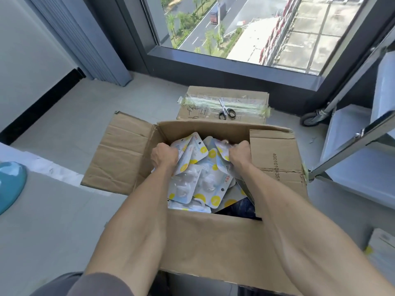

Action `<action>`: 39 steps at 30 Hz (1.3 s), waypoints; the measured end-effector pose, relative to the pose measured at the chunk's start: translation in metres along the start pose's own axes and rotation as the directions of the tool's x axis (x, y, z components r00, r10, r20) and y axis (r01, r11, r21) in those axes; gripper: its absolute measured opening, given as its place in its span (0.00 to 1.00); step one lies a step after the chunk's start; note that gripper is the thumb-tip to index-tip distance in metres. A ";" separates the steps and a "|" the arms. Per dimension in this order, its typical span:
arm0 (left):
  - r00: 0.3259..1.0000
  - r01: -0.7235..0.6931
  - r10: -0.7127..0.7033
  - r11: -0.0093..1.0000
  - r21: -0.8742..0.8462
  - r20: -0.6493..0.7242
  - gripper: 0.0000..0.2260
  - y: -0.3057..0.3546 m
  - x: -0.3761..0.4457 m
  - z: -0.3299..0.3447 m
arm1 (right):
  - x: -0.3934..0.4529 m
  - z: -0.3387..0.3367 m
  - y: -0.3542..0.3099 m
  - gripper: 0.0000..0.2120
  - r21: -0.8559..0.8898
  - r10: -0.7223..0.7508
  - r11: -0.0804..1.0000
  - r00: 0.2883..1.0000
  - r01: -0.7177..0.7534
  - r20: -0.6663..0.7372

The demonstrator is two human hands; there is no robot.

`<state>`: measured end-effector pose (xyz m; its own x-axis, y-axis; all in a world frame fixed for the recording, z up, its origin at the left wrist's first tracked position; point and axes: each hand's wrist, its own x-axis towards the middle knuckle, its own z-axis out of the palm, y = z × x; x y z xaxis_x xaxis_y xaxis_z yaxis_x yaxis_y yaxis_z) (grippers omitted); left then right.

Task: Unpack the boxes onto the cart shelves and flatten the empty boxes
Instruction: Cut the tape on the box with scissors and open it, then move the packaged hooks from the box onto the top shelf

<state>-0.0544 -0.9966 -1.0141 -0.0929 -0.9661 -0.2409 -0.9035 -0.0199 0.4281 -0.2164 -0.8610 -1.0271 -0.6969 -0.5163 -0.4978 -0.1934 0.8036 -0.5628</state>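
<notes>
- Open brown cardboard box (205, 238) sits on the floor, its near edge hidden behind the forearms.
- Steel-framed cart with pale shelves (350, 146) stands right of the box, cut off by the frame.
- Taped flat cardboard box (224, 97) lies beyond it, carrying black-handled scissors (226, 111).
- White-and-yellow blister packs (198, 180) fill the box.
- Left hand (163, 154) and right hand (239, 153) each clutch packs, fingertips buried.

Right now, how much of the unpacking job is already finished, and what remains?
Done: the open box has its flaps folded out. In hand: the left hand and right hand each hold a grip on blister packs inside it. Left: the box is still nearly full, the visible cart shelves hold none of them, and the taped box under the scissors is unopened. Nothing is flattened.
</notes>
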 end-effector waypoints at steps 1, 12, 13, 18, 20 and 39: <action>1.000 0.004 -0.004 1.000 -0.002 0.006 0.09 0.003 -0.006 -0.002 | -0.008 0.000 0.001 0.15 0.032 -0.083 0.996 0.993 0.086 -0.081; 0.929 -0.364 0.370 0.921 0.138 -0.018 0.07 0.039 -0.135 -0.039 | -0.137 -0.080 0.026 0.06 0.020 -0.138 0.988 0.933 0.154 -0.333; 0.907 -0.411 0.419 0.900 0.143 -0.032 0.05 0.045 -0.147 -0.046 | -0.152 -0.088 0.030 0.08 0.059 -0.119 0.987 0.920 0.151 -0.373; 0.799 -0.588 0.598 0.798 0.132 -0.058 0.05 0.078 -0.212 -0.064 | -0.206 -0.129 0.075 0.03 0.208 -0.032 0.962 0.832 0.175 -0.554; 0.766 -0.635 0.642 0.763 0.122 -0.033 0.04 0.094 -0.237 -0.058 | -0.218 -0.143 0.099 0.02 0.287 0.047 0.943 0.783 0.171 -0.621; 0.177 -0.984 0.952 0.178 0.022 0.248 0.09 0.218 -0.474 0.115 | -0.289 -0.243 0.378 0.09 0.324 0.390 0.920 0.418 -0.222 -0.820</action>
<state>-0.2551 -0.5132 -0.9063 -0.9808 -0.1264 0.1484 -0.0783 0.9525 0.2942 -0.2558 -0.3358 -0.9352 -0.9335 0.3400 0.1136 0.2004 0.7576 -0.6212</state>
